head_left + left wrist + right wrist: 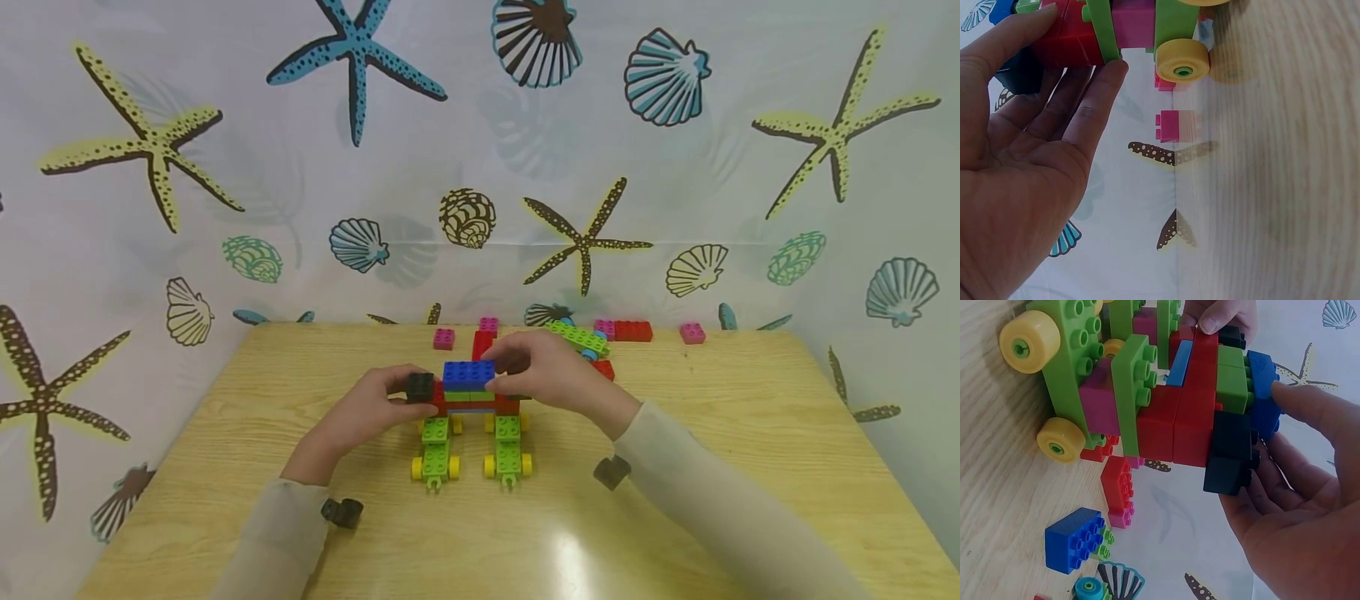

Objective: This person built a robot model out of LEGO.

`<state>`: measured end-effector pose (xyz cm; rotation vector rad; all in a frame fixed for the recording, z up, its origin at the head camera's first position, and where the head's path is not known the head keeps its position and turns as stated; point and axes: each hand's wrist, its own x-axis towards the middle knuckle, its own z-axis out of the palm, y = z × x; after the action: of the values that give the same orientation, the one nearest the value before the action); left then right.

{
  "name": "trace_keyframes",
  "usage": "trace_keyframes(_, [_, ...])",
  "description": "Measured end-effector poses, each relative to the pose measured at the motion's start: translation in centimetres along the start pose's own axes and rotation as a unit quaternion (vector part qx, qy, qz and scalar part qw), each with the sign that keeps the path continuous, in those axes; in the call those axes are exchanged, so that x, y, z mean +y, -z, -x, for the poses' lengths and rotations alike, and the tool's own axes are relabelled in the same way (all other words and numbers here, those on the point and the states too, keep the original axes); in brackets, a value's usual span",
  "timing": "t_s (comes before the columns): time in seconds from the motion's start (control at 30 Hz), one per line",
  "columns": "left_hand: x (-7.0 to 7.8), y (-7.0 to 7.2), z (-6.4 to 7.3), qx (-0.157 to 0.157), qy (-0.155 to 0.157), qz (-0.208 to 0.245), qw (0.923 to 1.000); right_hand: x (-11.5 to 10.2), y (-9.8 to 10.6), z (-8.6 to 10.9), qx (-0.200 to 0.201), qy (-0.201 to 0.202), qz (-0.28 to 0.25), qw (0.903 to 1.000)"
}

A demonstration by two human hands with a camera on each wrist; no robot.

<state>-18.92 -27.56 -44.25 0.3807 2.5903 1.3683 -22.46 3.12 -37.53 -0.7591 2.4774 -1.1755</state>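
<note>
A toy-brick model stands on the table, with two green wheeled bases (508, 458) on yellow wheels (1182, 60). Red bricks (1194, 419) bridge the bases, with a black brick (420, 387) at the left end and another black brick (1229, 450) at the right. On top, a blue brick (468, 375) sits over light green bricks (1232, 387). My left hand (363, 412) grips the model's left end, thumb on a red brick (1072, 37) and fingers beneath. With thumb and fingers, my right hand (551, 371) pinches the blue brick's right end.
Behind the model lie pink bricks (443, 338), a long red brick (633, 331) and a green wheeled piece (577, 336) with blue wheels. The right wrist view also has a loose blue brick (1072, 540). A patterned curtain (405, 183) hangs at the table's back edge.
</note>
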Motion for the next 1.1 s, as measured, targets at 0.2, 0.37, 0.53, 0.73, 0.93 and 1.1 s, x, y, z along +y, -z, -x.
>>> trace_keyframes(0.2, [-0.2,0.0,-0.1,0.000,-0.005,-0.003,1.0000,-0.1,0.0,-0.1,-0.003,0.003,-0.002,1.0000])
trace_keyframes(0.37, [-0.1,0.0,-0.1,-0.001,-0.009,-0.002,1.0000,-0.3,-0.1,-0.3,-0.006,0.019,-0.004,0.9998])
trace_keyframes(0.53, [0.0,0.0,-0.1,-0.003,-0.011,0.001,0.9999,-0.4,-0.6,-0.8,-0.002,0.030,0.003,0.9995])
trace_keyframes(0.73, [0.0,-0.1,-0.2,-0.004,-0.013,0.003,0.9999,-0.5,-1.0,-1.3,0.010,0.027,-0.001,0.9996])
trace_keyframes(0.93, [0.0,0.0,-0.2,-0.003,-0.009,0.003,1.0000,-0.5,-1.3,-1.3,0.019,0.026,-0.003,0.9995])
trace_keyframes(1.1, [0.1,0.1,0.0,-0.003,-0.007,-0.001,1.0000,-0.6,-1.5,-1.4,0.022,0.024,0.003,0.9995])
